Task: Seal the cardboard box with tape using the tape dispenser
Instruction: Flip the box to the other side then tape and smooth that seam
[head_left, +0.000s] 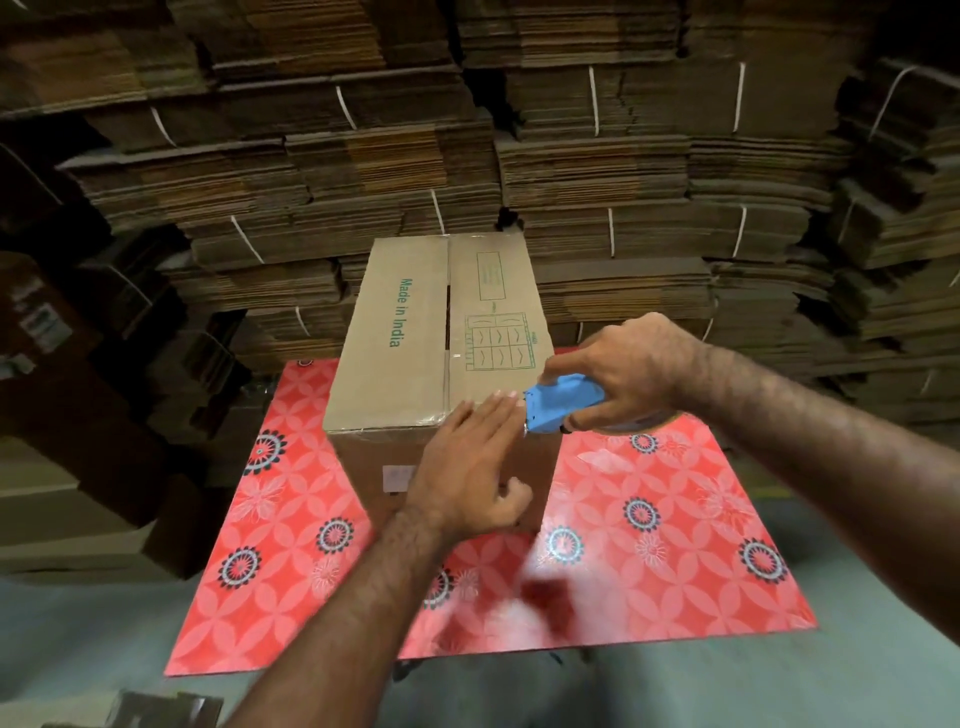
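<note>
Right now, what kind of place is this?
Probably a packing warehouse or box store. Tied bundles of flattened brown cardboard fill the back, and a printed brown cardboard box sits on a red flowered table for taping.

Only readable text you've got: "Made in India", green print running lengthwise along the left top flap of the cardboard box (415, 332). Right top flap carries a green outlined rectangle and a gridded diagram with small lettering beside it, too small to read. White label (398, 478) on the box's near face is blurred, nothing legible. Another label (41, 319) on a dark carton at your far left, also unreadable. No brand or numbers you can make out on the blue tape dispenser (563, 405).
</note>
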